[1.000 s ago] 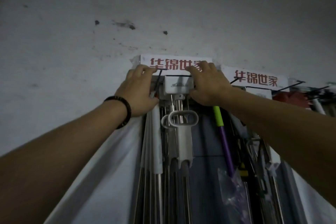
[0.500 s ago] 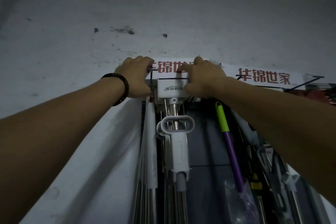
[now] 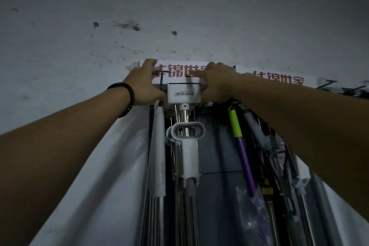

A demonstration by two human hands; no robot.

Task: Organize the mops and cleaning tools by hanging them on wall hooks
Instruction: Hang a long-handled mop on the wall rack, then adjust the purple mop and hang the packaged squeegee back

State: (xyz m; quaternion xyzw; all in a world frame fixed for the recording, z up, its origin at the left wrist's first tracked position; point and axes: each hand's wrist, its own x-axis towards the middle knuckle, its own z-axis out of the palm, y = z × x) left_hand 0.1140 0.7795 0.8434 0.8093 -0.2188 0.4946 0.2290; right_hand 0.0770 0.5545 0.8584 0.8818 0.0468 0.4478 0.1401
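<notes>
Fingers [image 3: 148, 66] of both hands flank white mop head [image 3: 183, 94].

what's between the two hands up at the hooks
In the head view, a white rectangular mop head with a grey logo sits between the left hand and right hand.

The mop head [image 3: 183, 94] sits high against the wall [image 3: 179, 6], below the sign [image 3: 175, 71]. The left hand [image 3: 143, 86] flanks its left side, the right hand [image 3: 215, 84] its right. The looped handle [image 3: 188, 130] hangs beneath; further poles [image 3: 242, 152] hang to the right.
</notes>
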